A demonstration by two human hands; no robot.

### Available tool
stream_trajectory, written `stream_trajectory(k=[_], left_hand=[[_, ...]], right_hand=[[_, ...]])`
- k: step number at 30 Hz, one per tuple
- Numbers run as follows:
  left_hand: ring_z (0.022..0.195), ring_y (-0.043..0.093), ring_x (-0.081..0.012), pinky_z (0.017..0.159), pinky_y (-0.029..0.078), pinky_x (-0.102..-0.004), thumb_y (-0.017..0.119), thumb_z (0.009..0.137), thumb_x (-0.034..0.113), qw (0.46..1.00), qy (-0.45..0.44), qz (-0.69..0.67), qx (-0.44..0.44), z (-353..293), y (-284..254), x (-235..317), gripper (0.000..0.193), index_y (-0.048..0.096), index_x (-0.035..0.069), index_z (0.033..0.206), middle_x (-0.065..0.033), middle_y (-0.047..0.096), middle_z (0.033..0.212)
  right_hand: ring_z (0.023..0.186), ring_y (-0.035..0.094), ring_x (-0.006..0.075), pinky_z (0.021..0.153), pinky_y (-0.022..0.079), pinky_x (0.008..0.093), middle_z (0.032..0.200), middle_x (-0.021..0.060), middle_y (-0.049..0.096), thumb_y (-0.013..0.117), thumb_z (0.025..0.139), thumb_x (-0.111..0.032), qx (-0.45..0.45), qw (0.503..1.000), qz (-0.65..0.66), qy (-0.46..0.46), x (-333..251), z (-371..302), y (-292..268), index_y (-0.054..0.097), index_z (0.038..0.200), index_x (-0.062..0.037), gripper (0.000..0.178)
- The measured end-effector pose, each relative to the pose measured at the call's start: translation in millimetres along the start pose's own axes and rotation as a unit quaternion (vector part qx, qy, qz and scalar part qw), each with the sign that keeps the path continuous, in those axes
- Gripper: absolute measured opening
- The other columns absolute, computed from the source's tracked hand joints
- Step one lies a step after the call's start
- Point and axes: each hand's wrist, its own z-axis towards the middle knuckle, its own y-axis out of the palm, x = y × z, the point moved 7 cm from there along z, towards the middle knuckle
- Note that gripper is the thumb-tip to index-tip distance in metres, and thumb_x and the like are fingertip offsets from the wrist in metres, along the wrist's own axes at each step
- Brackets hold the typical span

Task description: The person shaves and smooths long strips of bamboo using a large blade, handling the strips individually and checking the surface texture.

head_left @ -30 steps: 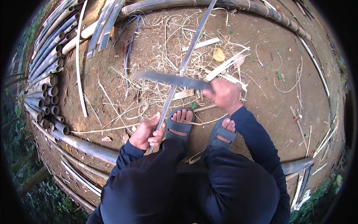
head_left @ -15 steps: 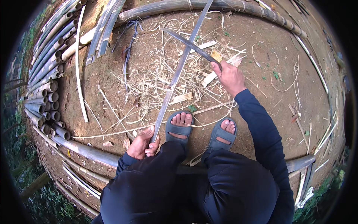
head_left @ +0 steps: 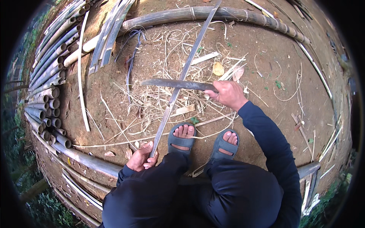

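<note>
**Figure: Long knife laid across a bamboo strip, one hand on each**

Head view. My left hand [head_left: 142,156], at the lower left, is closed around the near end of the bamboo strip [head_left: 190,60], which runs obliquely up and away from me, its far end overlapping the thick bamboo pole [head_left: 167,19] at the top. Whether the strip rests on that pole cannot be told. My right hand [head_left: 230,94] is closed around the handle of the knife [head_left: 186,84], whose dark blade points left and crosses over the strip near its middle; whether steel and strip touch is unclear. Beneath the crossing lies a tangle of pale shavings [head_left: 150,114] on the bare earth. My left sandal [head_left: 182,141] and right sandal [head_left: 224,148], both open-toed, stand on the near side of it.

Hazards, as I judge them: a blade biting too steeply could lodge in the strip or split it unevenly, most likely at a joint or rough patch. Should it skid along the smooth surface towards me, my left fingers would lie in its line, and a downward slip could reach my bare toes. A loose left grip might let the strip roll, turning the edge aside.
</note>
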Motion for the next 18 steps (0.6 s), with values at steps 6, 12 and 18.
stream_trajectory(k=[6, 12, 18], left_hand=[[0.044, 0.036, -0.01, 0.036, 0.027, -0.0217, 0.041, 0.106, 0.031, 1.0, -0.013, -0.004, -0.001, 7, 4, 0, 0.024, 0.05, 0.009, 0.102, -0.0062, 0.044, 0.06], [0.043, 0.035, -0.0081, 0.038, 0.027, -0.0214, 0.043, 0.104, 0.037, 0.998, 0.008, 0.049, 0.044, -5, -3, 0, 0.028, 0.05, 0.01, 0.101, -0.0045, 0.045, 0.059], [0.043, 0.035, -0.0068, 0.039, 0.027, -0.0208, 0.044, 0.104, 0.036, 0.998, 0.0, 0.055, 0.036, -6, -25, -5, 0.029, 0.051, 0.008, 0.097, -0.0037, 0.047, 0.06]], right_hand=[[0.044, 0.059, 0.0231, 0.045, 0.051, 0.0394, 0.051, 0.0096, 0.056, 0.032, 0.101, -0.061, -0.016, 0.988, 0.003, 0.153, 75, 26, -10, 0.059, 0.073, -0.0074, 0.066], [0.041, 0.058, 0.022, 0.043, 0.05, 0.0398, 0.047, 0.0063, 0.052, 0.037, 0.1, -0.059, -0.004, 0.999, -0.025, 0.036, 48, 26, -1, 0.059, 0.072, -0.0064, 0.064], [0.038, 0.051, 0.0155, 0.04, 0.047, 0.0352, 0.049, 0.002, 0.051, 0.033, 0.101, -0.059, -0.076, 0.996, -0.005, 0.043, 67, 39, 10, 0.062, 0.074, -0.0085, 0.064]])
